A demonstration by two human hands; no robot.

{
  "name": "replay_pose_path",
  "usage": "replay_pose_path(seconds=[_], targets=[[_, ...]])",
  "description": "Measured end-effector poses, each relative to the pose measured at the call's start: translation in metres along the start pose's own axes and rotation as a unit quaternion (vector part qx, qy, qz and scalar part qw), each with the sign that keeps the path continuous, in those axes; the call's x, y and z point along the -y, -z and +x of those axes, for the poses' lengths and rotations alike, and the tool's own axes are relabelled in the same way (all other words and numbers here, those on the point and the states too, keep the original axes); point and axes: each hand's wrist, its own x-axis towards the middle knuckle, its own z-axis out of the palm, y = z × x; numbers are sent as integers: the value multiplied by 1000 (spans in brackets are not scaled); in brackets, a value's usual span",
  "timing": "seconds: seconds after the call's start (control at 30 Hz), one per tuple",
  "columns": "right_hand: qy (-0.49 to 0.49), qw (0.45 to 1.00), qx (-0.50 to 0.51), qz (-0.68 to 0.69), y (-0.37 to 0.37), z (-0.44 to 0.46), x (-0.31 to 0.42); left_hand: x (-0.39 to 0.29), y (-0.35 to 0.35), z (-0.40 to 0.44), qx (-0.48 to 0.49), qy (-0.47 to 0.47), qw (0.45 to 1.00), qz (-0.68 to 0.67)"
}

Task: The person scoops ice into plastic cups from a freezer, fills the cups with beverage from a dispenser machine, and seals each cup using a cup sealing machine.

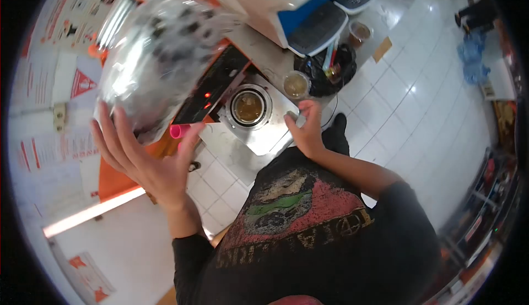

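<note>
My left hand (151,164) is raised with its fingers spread beside a large clear plastic bag (160,57) of dark and white round items; whether the fingertips touch it I cannot tell. My right hand (308,131) is closed at the right edge of a shiny metal tray (264,137), with a bit of grey metal between thumb and fingers. Set in the tray's round opening is a cup (248,108) of brown liquid. Behind the tray stands an orange machine with a black panel (212,87) and lit red indicators. The bag rests on top of this machine.
Right of the tray are another cup with pale contents (296,84), a black plastic bag (336,71) and a further cup (359,32). A white and blue machine with a drip tray (318,28) stands behind. A pink cylinder (179,131) shows below the bag.
</note>
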Motion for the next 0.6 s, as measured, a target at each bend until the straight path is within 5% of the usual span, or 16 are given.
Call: replay_pose_path(seconds=[0.1,0.2,0.27,0.3,0.4,0.47,0.6], targets=[[-273,948,73,148,17,-13,-16,-6,-16,35,97,-66,986,119],[-293,897,197,266,8,-36,-43,-15,-20,50,113,-19,977,182],[-282,871,135,379,-1,-47,-33,-15,-18,54,146,14,967,206],[-322,813,110,473,3,-44,-22,-14,-16,58,161,20,968,190],[-318,811,92,483,5,-46,-20,9,-9,71,206,50,961,177],[-292,822,85,482,-1,-53,-31,29,-3,82,268,131,953,-52],[-268,828,99,483,10,-51,-32,80,9,104,381,151,898,-161]])
